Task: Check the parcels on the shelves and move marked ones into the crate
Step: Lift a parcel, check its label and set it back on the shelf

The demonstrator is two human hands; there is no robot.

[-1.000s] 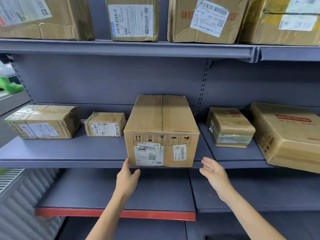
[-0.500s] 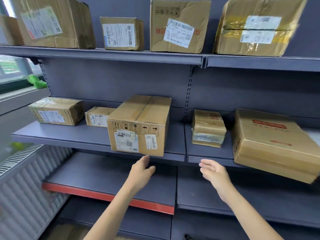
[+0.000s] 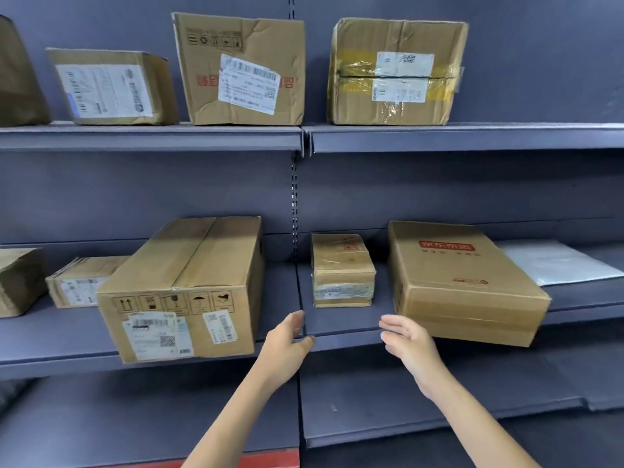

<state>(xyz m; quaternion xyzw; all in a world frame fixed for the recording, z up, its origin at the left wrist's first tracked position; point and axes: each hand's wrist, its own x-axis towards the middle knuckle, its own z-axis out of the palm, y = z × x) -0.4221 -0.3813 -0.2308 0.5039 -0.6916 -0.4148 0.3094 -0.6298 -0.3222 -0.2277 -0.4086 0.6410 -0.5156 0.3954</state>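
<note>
Parcels fill the grey shelves before me. On the middle shelf [image 3: 148, 336], from the left: a small labelled box [image 3: 79, 282], then a big carton [image 3: 189, 285] overhanging the edge. My left hand [image 3: 287, 346] hovers open and empty just right of it. Behind sits a small taped parcel [image 3: 342, 270]. My right hand [image 3: 410, 346], fingers spread, holding nothing, reaches just below a flat box [image 3: 462, 282] with red print.

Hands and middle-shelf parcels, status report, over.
Left hand and right hand open, empty, at the shelf edge. Small taped parcel between them, untouched. Nothing blocking it.
</note>
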